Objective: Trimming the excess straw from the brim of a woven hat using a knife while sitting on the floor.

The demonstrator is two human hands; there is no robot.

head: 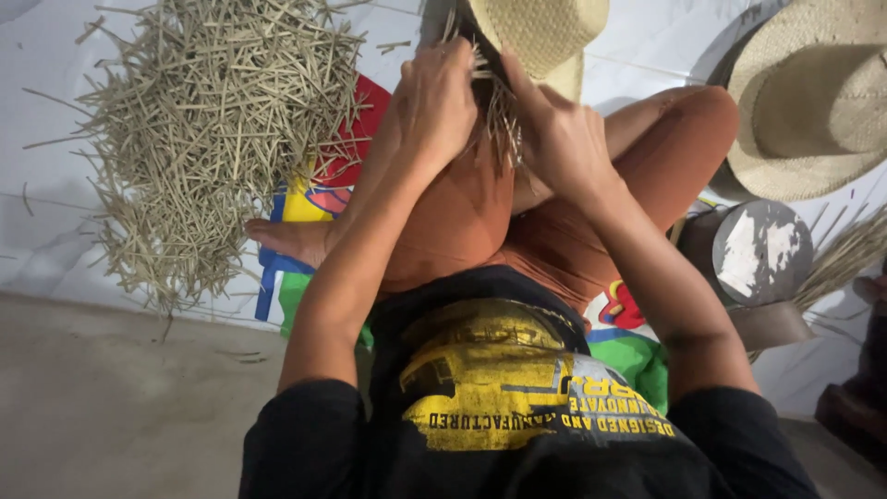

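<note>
I sit cross-legged on the floor with a partly woven straw hat [545,32] resting over my knees. Loose straw ends [499,115] hang from its unfinished edge. My left hand [436,97] is closed on the hat's edge, fingers curled among the strands. My right hand [559,139] grips the straw ends just beside it, fingers pinched on them. The two hands nearly touch. The underside of the hat is hidden by my hands.
A large heap of cut straw pieces [212,120] lies on the floor to my left. A finished straw hat [813,102] sits at the right, above a round wooden hat block [759,251]. A colourful mat [314,199] lies under my legs.
</note>
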